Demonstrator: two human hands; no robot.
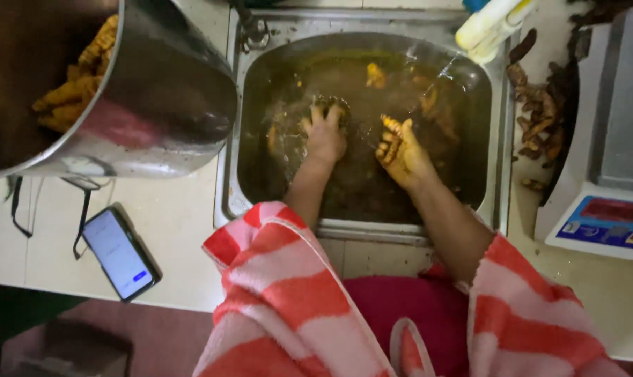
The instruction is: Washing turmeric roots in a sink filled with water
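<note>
Down at the near edge, my red-and-pink striped sleeves [288, 293] reach forward over the counter [183, 230]. A phone [119, 253] with a lit screen lies on it to my left, near the edge. Both hands in the steel sink [501, 174], in murky brown water. Left hand [325, 139]: fingers spread flat, palm down, pressing on a dark clump at the bottom; grip not closed on anything. Right hand [402, 155]: fingers curled, grip pinching an orange turmeric root [392, 126] just above the water. More roots [376, 75] float farther back. Left of the sink, a big steel pot [163, 98] holds washed yellow pieces [79, 84]. Right, unwashed dark roots [540, 119] beside a weighing scale [609, 181].
</note>
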